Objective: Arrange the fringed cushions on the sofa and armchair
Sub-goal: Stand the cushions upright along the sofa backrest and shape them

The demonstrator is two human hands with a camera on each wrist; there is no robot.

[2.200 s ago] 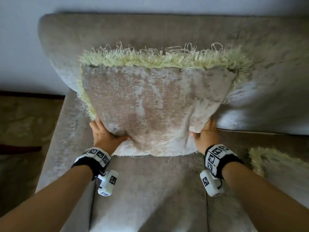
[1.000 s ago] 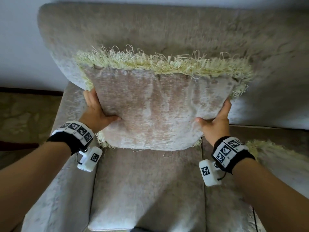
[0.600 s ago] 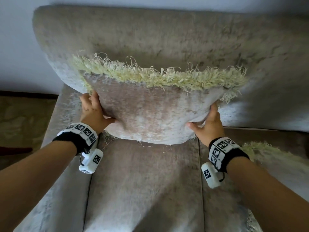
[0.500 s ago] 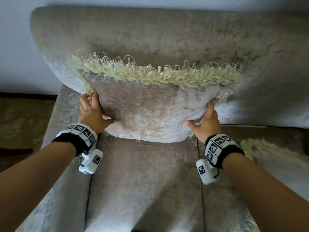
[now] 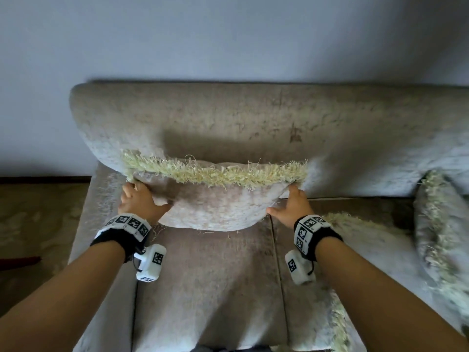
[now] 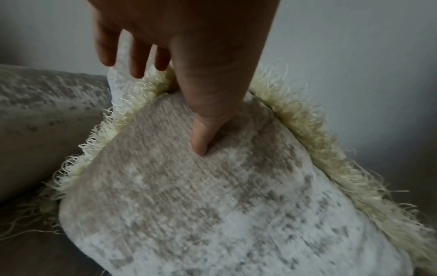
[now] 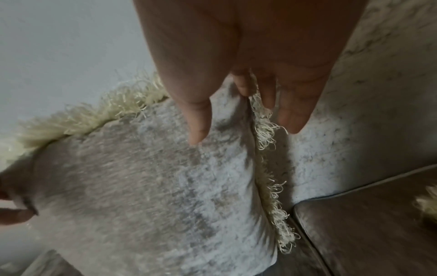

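Since a second ago, we lowered the cushion (image 5: 215,207) against the sofa (image 5: 228,123) back. Our left hand (image 5: 138,203) and right hand (image 5: 291,208) gripped its side edges, its long axis lying between them.

We are in a home, in what looks like a living room. We see a soft grey-beige sofa (image 5: 253,123) pushed against a plain pale wall (image 5: 228,34), with loose cushions (image 5: 215,204) trimmed in yellowish fringe lying on its seat. To the left we see a patterned, stone-like floor (image 5: 38,212) and a dark skirting strip (image 5: 43,178) where it meets the wall.
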